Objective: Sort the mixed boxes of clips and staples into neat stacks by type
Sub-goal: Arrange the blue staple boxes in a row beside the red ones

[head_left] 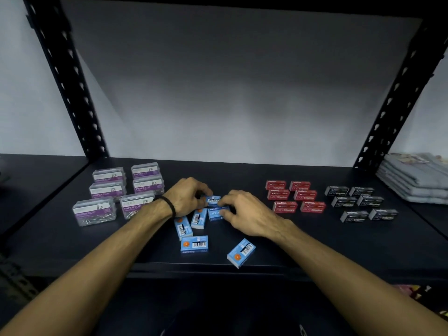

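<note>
Both hands pinch one blue staple box [213,200], the left hand [188,196] and right hand [244,214] on opposite ends; it sits left of the red staple boxes [294,198], atop other blue ones. It looks small, stiff and probably dense, best gripped across its short sides

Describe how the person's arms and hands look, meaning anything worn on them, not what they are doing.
Both forearms are bare, with no sleeves in view and no gloves on either hand. The left hand has a thin black band around its wrist, like a hair tie or cord bracelet. The right hand and its wrist carry nothing: no watch, band or ring can be seen.
</note>
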